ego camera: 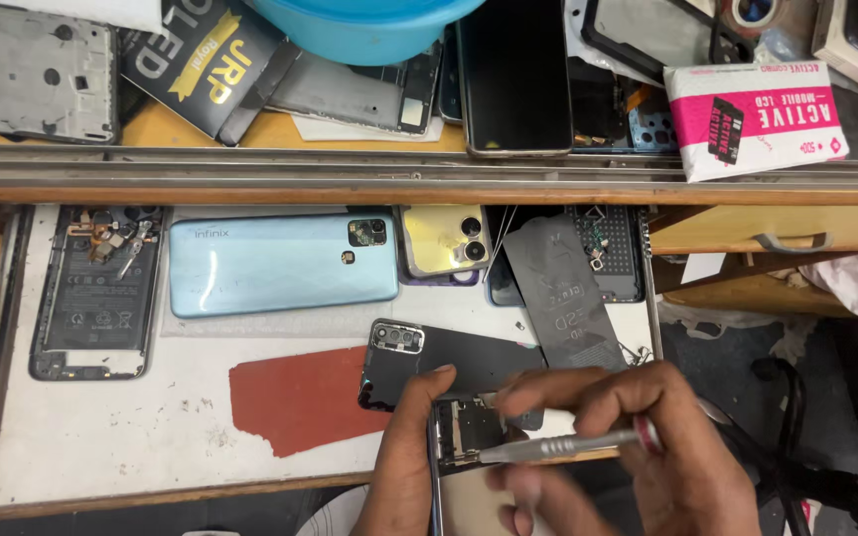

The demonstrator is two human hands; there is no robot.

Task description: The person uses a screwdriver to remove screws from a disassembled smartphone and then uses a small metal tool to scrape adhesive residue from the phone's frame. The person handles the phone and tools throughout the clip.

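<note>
Both hands work at the desk's front edge: right hand (pixel 647 437) fingers clamped on a screwdriver (pixel 558 447), left hand (pixel 409 447) fingers gripping an opened phone (pixel 464 432).

Right hand (pixel 667 447) low at the table's (pixel 131 437) near edge, screwdriver (pixel 558 447) lying across it, tip pointing left onto the opened phone (pixel 464 432). Left hand (pixel 409 447) just left of that phone, touching it. Directly behind both hands, a back cover (pixel 449 362). Farther back and left, a whole phone (pixel 280 263); far left of the hands, a stripped phone (pixel 96 293).
</note>
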